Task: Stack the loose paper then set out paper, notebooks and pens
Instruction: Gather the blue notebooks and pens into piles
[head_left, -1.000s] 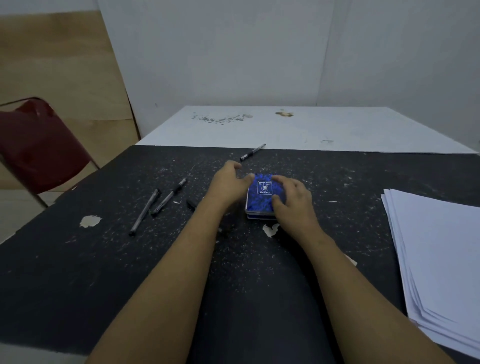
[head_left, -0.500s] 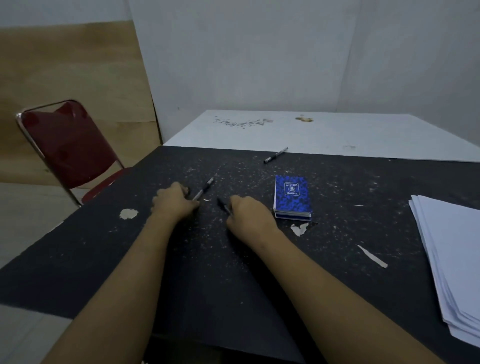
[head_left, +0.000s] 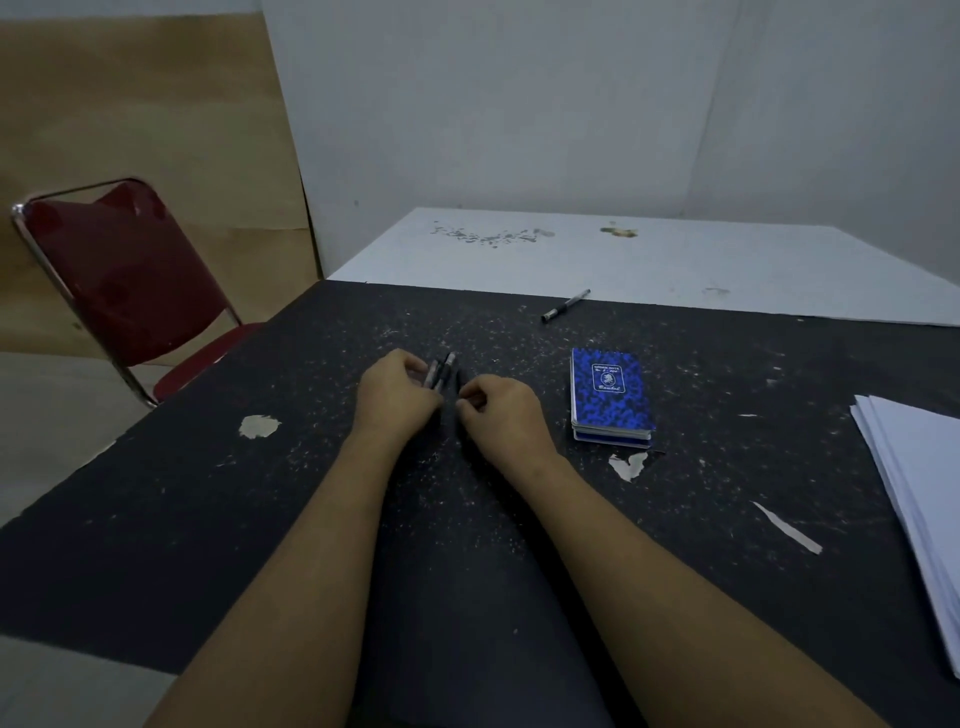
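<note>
On the black table (head_left: 260, 519), my left hand (head_left: 397, 392) is closed around two dark pens (head_left: 439, 370) whose tips stick out past its fingers. My right hand (head_left: 501, 413) sits close beside it, pinching another dark pen (head_left: 459, 387) that is mostly hidden. A small stack of blue notebooks (head_left: 609, 396) lies to the right of my hands. One more pen (head_left: 565, 305) rests alone near the table's far edge. A stack of white paper (head_left: 919, 499) lies at the right edge.
A red folding chair (head_left: 122, 288) stands at the table's left side. A white table (head_left: 649, 260) adjoins the far edge. Torn paper scraps (head_left: 628, 464) and chipped patches (head_left: 258, 426) dot the black surface.
Both hands left the blue notebooks, moved left to the pens, gathered them and brought them together in the middle. The view has shifted left.
</note>
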